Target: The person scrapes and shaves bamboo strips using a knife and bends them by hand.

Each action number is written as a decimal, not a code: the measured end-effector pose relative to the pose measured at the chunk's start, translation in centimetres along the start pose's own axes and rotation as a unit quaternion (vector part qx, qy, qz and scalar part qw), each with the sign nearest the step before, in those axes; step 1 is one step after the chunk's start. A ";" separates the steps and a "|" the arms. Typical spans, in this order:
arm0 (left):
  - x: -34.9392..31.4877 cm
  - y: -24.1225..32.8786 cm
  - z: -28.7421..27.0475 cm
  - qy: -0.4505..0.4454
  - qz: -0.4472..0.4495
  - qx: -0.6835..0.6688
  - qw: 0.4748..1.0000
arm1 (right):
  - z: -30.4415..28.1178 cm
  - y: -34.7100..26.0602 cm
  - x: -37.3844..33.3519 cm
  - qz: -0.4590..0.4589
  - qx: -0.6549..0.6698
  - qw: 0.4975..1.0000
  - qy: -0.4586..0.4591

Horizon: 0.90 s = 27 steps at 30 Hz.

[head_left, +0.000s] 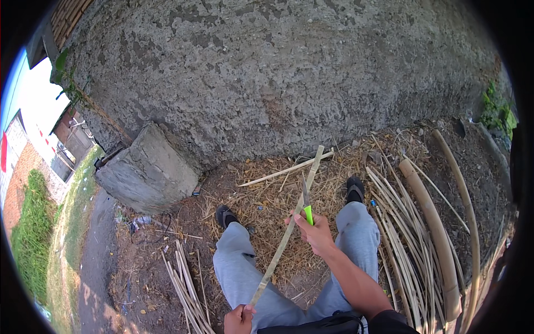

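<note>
A long, flat bamboo strip (280,248) slants across my lap, from near my left knee up toward the wall. My left hand (239,319) is closed round its lower end. My right hand (315,232) grips a knife (307,207) by its bright green handle, the blade pointing up and away from me. The blade lies against or just beside the strip; I cannot tell whether it touches. Fingers of my right hand also reach the strip's side, partly hidden behind the handle.
Split bamboo strips (409,245) and a thick bamboo pole (431,234) lie at my right. A smaller bundle of strips (186,286) is at my left. Ahead stand a rough wall (289,78) and a concrete block (153,170). Shavings (278,206) cover the ground between my feet.
</note>
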State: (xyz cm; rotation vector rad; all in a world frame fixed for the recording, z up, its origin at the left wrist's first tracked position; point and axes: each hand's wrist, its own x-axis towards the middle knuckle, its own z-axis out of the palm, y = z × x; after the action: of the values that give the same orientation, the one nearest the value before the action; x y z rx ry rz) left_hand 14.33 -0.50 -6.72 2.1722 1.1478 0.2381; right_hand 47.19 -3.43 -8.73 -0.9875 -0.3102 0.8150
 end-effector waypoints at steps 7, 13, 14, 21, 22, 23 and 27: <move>1.9 -0.4 1.1 0.084 -0.009 -0.168 0.982 | 0.3 1.5 -2.2 -0.228 -0.369 0.901 0.023; 4.2 1.7 0.3 0.018 -0.104 -0.371 0.922 | 2.6 3.1 -5.3 -0.382 -0.449 0.792 -0.160; 4.3 1.7 0.2 0.003 -0.109 -0.390 0.914 | 2.7 3.5 -5.5 -0.387 -0.458 0.783 -0.162; 3.8 1.5 0.8 -0.003 -0.114 -0.399 0.910 | 3.1 3.0 -5.5 -0.478 -0.511 0.703 -0.126; 3.7 1.7 0.6 -0.006 -0.121 -0.405 0.906 | 3.3 2.9 -5.7 -0.483 -0.525 0.691 -0.119; 3.7 1.9 0.5 -0.008 -0.127 -0.411 0.903 | 3.4 2.8 -5.7 -0.488 -0.538 0.678 -0.111; 3.3 1.4 0.4 -0.019 -0.129 -0.414 0.901 | 3.5 3.5 -5.3 -0.478 -0.520 0.704 -0.066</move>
State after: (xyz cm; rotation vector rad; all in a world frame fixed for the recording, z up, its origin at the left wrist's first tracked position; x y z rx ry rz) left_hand 17.42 1.32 -6.57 1.2591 1.0366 0.4644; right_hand 39.99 -4.10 -9.09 -1.5562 -1.3859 -0.3786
